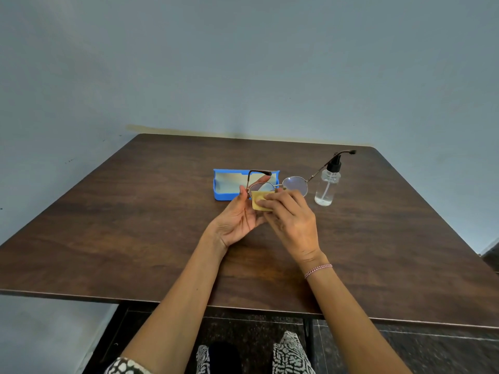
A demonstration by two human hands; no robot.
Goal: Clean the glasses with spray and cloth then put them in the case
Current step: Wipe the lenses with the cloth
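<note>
Thin metal-framed glasses (295, 184) with round lenses are held above the table, both temples unfolded. My left hand (237, 220) grips the frame at its left lens, thumb and fingers around the rim. My right hand (290, 220) pinches a small yellow cloth (260, 202) against that left lens. An open blue case (224, 184) lies on the table just behind my hands, its pale lining showing. A clear spray bottle (327, 184) with a black pump top stands upright to the right of the glasses.
The dark wooden table (135, 225) stands against a grey wall. Its front edge runs near my lap, and my patterned trousers (290, 352) show below it. A beaded bracelet (318, 270) is on my right wrist.
</note>
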